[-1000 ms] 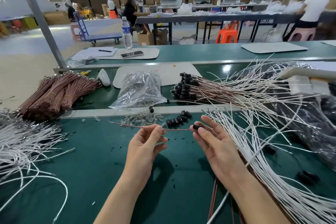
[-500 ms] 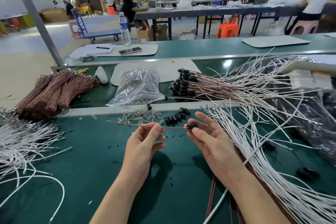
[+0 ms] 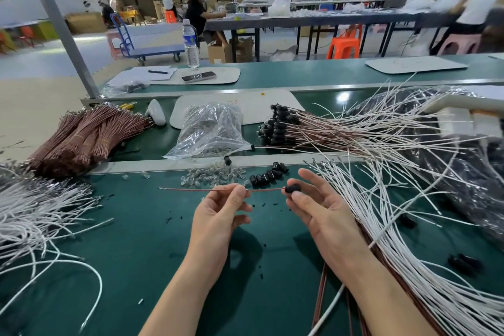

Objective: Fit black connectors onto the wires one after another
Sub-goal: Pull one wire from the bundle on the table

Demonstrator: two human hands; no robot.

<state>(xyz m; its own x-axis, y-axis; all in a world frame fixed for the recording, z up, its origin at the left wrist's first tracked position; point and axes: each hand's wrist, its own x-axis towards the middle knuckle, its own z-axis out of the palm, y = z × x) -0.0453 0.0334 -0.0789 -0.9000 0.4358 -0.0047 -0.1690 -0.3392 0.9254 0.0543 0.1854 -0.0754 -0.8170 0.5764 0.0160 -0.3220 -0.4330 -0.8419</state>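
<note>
Pinching red-brown wire [image 3: 261,190] mid-length with left hand [image 3: 218,215], thumb against fingertips, level above the mat. Gripping black connector [image 3: 293,189] at the wire's right end with right hand [image 3: 321,215], thumb and forefinger; other fingers spread. Cannot tell whether seated: too small.

Risks: could buckle the thin wire if pushed off-axis; could drop the connector if the fingertip grip slips; could snag white wires [image 3: 409,226] just beside the right hand.

Working over green mat [image 3: 136,240] flecked with black scraps; loose connectors [image 3: 268,174] just beyond the hands, finished pile [image 3: 275,128] further back. Factory hall behind: long tables, cartons, seated people
</note>
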